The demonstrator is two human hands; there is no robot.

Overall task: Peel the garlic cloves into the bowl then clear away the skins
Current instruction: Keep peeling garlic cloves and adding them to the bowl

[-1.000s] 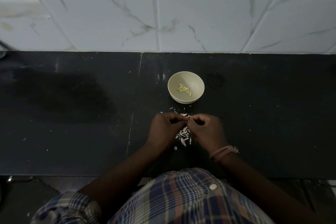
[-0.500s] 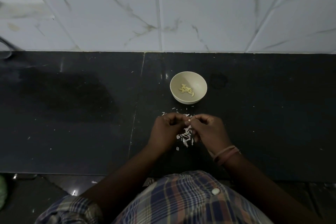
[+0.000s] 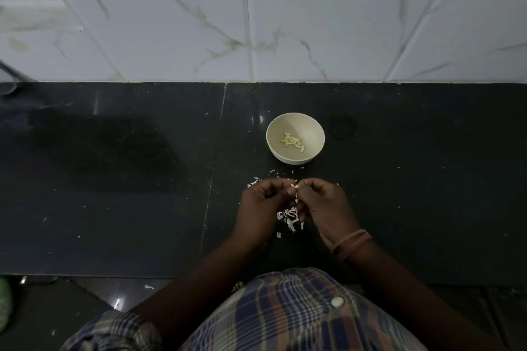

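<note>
**Operator:** While both hands work above the worktop (image 3: 427, 194), what does each one grip?

**Inspector:** The left hand (image 3: 263, 202) and the right hand (image 3: 325, 204) meet fingertip to fingertip. Both have fingers curled, pinching one small garlic clove (image 3: 293, 186) between them. Only a pale tip of the clove shows, so its long axis cannot be determined.

**Operator:** Where does the receiving vessel stand?

**Inspector:** The bowl (image 3: 309, 125) stands straight beyond the hands, toward the tiled wall (image 3: 313, 31), near the worktop's middle seam. It already contains peeled cloves (image 3: 293, 141). It lies marginally to the right-hand side of the pinch point, so the right hand is judged slightly nearer for the drop.

**Operator:** And the waste?

**Inspector:** The loose skins (image 3: 289, 216) lie on the worktop directly beneath and between the hands, with stray flakes between hands and bowl. A few flakes lie toward the worktop's near edge. Clearing is not yet done.
</note>
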